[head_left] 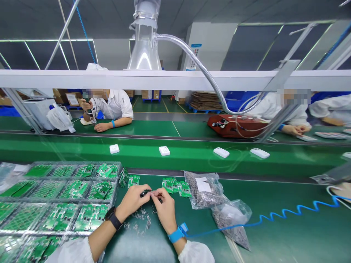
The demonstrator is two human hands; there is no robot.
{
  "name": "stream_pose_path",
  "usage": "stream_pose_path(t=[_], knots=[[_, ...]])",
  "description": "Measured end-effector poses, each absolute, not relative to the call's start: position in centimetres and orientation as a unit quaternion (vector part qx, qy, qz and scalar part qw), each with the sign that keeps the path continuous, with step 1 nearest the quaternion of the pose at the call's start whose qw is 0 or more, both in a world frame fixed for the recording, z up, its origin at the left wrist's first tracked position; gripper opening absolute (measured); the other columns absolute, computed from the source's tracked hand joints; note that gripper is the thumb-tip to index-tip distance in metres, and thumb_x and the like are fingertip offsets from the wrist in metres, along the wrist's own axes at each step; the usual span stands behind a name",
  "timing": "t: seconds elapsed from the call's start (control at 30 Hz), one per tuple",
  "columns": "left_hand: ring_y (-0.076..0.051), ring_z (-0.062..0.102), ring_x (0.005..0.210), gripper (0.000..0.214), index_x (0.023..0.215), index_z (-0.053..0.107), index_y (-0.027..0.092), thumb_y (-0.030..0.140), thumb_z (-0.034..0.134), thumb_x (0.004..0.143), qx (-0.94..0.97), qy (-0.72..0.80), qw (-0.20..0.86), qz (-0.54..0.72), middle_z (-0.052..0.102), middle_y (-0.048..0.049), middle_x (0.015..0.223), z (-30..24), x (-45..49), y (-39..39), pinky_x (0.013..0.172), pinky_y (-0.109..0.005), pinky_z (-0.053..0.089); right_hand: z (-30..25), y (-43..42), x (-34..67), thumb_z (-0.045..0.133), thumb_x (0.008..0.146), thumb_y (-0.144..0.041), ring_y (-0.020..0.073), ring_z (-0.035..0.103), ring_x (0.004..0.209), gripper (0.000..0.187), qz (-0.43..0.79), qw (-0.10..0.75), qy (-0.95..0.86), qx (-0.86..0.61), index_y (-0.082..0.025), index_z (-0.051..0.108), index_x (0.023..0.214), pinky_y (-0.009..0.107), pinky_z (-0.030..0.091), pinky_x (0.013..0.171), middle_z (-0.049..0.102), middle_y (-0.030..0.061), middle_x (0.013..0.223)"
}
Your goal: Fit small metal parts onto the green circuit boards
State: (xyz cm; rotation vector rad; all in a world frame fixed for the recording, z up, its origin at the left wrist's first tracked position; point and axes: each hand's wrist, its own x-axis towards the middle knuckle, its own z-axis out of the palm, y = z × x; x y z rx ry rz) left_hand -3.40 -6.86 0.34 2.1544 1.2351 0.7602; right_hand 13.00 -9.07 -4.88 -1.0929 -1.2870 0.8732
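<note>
My left hand (134, 200) is closed on a small dark circuit board (145, 193), seen nearly edge-on and partly covered by the fingers. Against its fingertips, my right hand (166, 209) is closed in a pinch; what sits in that pinch is too small to make out. A dark bit shows under the right fingers. Loose small shiny metal parts (141, 221) lie scattered on the green table below both hands. Just beyond them are a green circuit board (134, 180) and a few more green boards (177, 186) to the right.
Clear compartment trays (64, 199) with green boards fill the left. Two plastic bags of small metal parts (205, 197) (231, 223) lie right. A blue coiled cord (260, 219) runs from my right wristband. White devices (164, 151) line the green belt; co-workers (117, 106) sit opposite.
</note>
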Motion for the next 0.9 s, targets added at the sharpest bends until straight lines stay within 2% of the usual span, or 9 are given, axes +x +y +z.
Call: stream_pose_path(t=[0.23, 0.4, 0.47, 0.53, 0.67, 0.9], knots=[[-0.020, 0.072, 0.086, 0.021, 0.098, 0.074, 0.024, 0.030, 0.054, 0.098, 0.824, 0.443, 0.249, 0.251, 0.079, -0.0018, 0.096, 0.5, -3.6, -6.7, 0.078, -0.027, 0.048, -5.2, -9.5, 13.0, 0.065, 0.094, -0.037, 0.0197, 0.067, 0.076, 0.021, 0.352, 0.572, -0.564, -0.479, -0.022, 0.061, 0.080, 0.028, 0.052, 0.072, 0.069, 0.0015, 0.079], [-0.021, 0.073, 0.092, 0.017, 0.099, 0.072, 0.023, 0.031, 0.057, 0.096, 0.777, 0.475, 0.269, 0.314, 0.078, -0.0019, 0.097, 1.1, -3.6, -6.5, 0.087, -0.030, 0.051, -4.0, -9.4, 13.0, 0.062, 0.098, -0.036, 0.0192, 0.065, 0.075, 0.015, 0.325, 0.541, -0.604, -0.486, -0.021, 0.065, 0.102, 0.028, 0.051, 0.070, 0.069, 0.0022, 0.085], [-0.022, 0.073, 0.095, 0.016, 0.096, 0.072, 0.022, 0.035, 0.062, 0.094, 0.737, 0.494, 0.281, 0.366, 0.078, -0.0023, 0.098, 1.1, -3.7, -6.3, 0.089, -0.031, 0.053, -3.5, -9.6, 13.1, 0.059, 0.100, -0.034, 0.0200, 0.063, 0.077, 0.014, 0.282, 0.520, -0.640, -0.490, -0.022, 0.066, 0.104, 0.030, 0.049, 0.072, 0.068, 0.0027, 0.087], [-0.022, 0.074, 0.089, 0.019, 0.097, 0.072, 0.022, 0.039, 0.067, 0.090, 0.688, 0.513, 0.307, 0.412, 0.079, -0.0028, 0.093, 1.0, -3.9, -6.1, 0.086, -0.032, 0.055, -3.0, -10.0, 13.2, 0.055, 0.102, -0.029, 0.0213, 0.061, 0.081, 0.014, 0.241, 0.490, -0.688, -0.479, -0.023, 0.066, 0.097, 0.032, 0.047, 0.076, 0.068, 0.0031, 0.087], [-0.018, 0.072, 0.065, 0.025, 0.095, 0.072, 0.018, 0.043, 0.069, 0.089, 0.612, 0.533, 0.364, 0.457, 0.076, -0.0023, 0.077, 0.7, -4.0, -5.8, 0.071, -0.030, 0.057, -2.8, -10.9, 12.6, 0.053, 0.102, -0.018, 0.0225, 0.058, 0.083, 0.017, 0.210, 0.411, -0.774, -0.433, -0.024, 0.063, 0.090, 0.033, 0.046, 0.077, 0.065, 0.0021, 0.082], [-0.016, 0.070, 0.060, 0.025, 0.088, 0.073, 0.018, 0.043, 0.071, 0.089, 0.604, 0.541, 0.355, 0.466, 0.076, -0.0015, 0.074, 1.0, -3.8, -5.9, 0.065, -0.027, 0.056, -3.8, -12.7, 10.5, 0.065, 0.095, -0.012, 0.0248, 0.059, 0.090, 0.012, 0.196, 0.318, -0.836, -0.401, -0.024, 0.065, 0.095, 0.034, 0.049, 0.075, 0.064, 0.0031, 0.089]])
